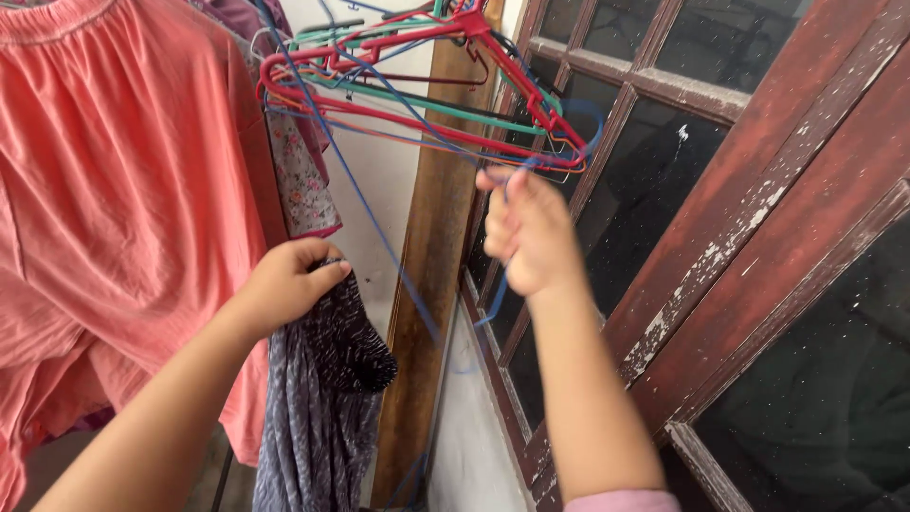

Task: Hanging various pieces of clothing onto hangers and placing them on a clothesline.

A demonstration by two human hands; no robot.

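My left hand [289, 282] is closed on the top of a dark grey patterned garment [318, 398] that hangs down from it. My right hand [527, 232] is raised and grips a thin blue wire hanger [417, 294] near its corner, just under a bunch of red, green and blue hangers [408, 85] hanging at the top. The blue hanger's long wire slants down between my two hands.
A salmon-pink garment [114, 209] hangs at the left, with a floral cloth [303, 180] behind it. A wooden plank [427, 284] leans against the white wall. A red-brown window frame [758, 218] with dark panes fills the right.
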